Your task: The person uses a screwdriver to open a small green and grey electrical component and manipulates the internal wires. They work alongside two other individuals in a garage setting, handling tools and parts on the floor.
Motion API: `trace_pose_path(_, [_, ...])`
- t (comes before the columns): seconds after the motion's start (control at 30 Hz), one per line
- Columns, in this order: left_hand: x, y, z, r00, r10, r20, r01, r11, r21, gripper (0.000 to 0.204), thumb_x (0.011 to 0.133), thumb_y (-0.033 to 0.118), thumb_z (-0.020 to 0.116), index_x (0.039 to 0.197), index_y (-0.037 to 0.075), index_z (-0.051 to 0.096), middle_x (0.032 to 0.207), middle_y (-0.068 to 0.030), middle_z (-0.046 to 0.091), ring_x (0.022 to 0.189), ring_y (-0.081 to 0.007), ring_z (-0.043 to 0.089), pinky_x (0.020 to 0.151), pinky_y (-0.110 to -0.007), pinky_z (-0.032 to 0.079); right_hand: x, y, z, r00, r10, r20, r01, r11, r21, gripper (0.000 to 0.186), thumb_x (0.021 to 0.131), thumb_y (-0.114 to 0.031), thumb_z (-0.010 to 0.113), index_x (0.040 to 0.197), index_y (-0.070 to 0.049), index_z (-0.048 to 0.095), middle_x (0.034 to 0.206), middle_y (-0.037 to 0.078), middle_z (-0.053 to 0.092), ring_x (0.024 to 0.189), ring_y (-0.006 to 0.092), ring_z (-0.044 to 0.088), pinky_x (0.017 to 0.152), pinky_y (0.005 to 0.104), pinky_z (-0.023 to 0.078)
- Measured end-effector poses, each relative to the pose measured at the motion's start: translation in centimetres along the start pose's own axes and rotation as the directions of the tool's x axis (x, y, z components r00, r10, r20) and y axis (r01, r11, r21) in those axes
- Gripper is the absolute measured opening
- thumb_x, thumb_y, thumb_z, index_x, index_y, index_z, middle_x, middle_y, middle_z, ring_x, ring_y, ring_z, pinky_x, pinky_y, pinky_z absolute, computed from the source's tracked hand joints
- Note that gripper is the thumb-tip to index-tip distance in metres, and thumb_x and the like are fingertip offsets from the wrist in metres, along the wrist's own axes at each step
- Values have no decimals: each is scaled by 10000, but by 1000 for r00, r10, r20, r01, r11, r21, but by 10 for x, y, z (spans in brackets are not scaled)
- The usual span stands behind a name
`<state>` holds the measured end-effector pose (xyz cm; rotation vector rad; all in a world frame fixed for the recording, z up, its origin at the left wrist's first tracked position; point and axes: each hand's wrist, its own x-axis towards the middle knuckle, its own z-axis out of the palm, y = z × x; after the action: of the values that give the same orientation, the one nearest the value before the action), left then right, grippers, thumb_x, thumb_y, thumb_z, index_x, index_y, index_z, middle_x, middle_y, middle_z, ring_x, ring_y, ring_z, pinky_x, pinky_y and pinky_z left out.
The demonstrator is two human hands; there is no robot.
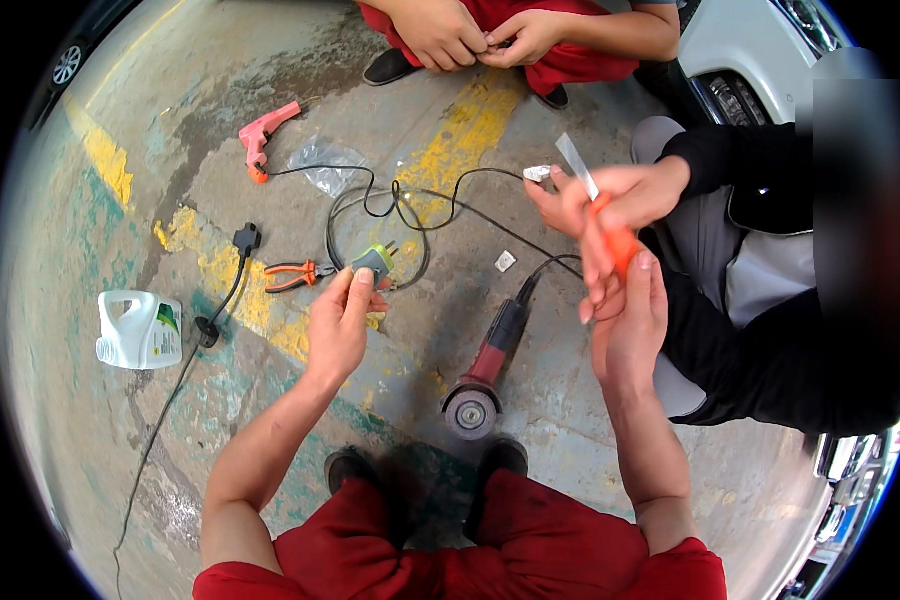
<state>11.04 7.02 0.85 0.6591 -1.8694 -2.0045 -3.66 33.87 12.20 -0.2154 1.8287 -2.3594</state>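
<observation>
Between the thumb and fingers of my left hand (338, 328) is a grey and green electrical plug (375, 262), its metal prongs pointing up and to the right. My right hand (630, 330) grips the lower end of an orange-handled knife (622, 248) with a pale flat blade. A co-worker's hand (638, 195), blurred by motion, is on the same handle, higher up. An angle grinder (490, 355) lies on the floor between my arms, disc toward my feet. Beside my left hand lie orange-handled pliers (292, 275).
A coiled black cable (335, 235) crosses the floor near a red heat gun (264, 138) and a clear plastic bag (327, 167). To the left are a white jug (140, 335) and a black cord with a socket (247, 238). Another person crouches ahead; cars stand at the sides.
</observation>
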Motion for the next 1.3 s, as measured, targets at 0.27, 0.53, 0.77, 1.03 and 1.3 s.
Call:
trace_pose_path(0.27, [-12,21,4,992,-22,125,23,1000,-6,425,1159,349,508,1277,-20,682,1109,-65,751,870,-90,636,854,-304,583,-16,5,17,954,154,258,-89,966,-244,235,1098,-127,625,1295,1,612,963,69,708,706,90,615,623,253,520])
trace_pose_path(0.53, [-37,38,25,949,-108,297,174,962,-208,439,1153,341,533,1408,-3,631,1198,-43,723,912,-89,635,883,-302,580,-42,34,52,836,3,548,382,715,-586,212,985,-147,782,1144,-39,694,976,127,757,777,231,752,666,355,591])
trace_pose_path(0.77, [-48,43,28,963,-12,268,34,997,-76,455,1136,292,584,1502,22,594,1161,-19,710,945,-84,636,860,-266,538,-48,35,67,754,-171,635,602,566,-563,155,971,-133,770,1069,-63,672,914,98,715,750,301,734,610,402,578])
trace_pose_path(1.03, [-56,43,33,981,79,177,-91,994,61,424,1107,199,623,1494,26,613,1094,-47,705,894,-104,627,819,-275,529,-45,40,67,579,-345,739,813,318,-488,150,916,-79,745,1023,-81,640,876,55,658,728,248,700,579,375,557])
trace_pose_path(1.3, [-55,56,30,977,95,193,-146,950,275,406,1075,199,653,1439,19,651,1118,-168,747,925,-205,714,844,-327,561,-43,40,64,556,-352,753,831,261,-491,152,935,-128,746,1024,-85,630,868,51,656,721,239,702,566,371,547])
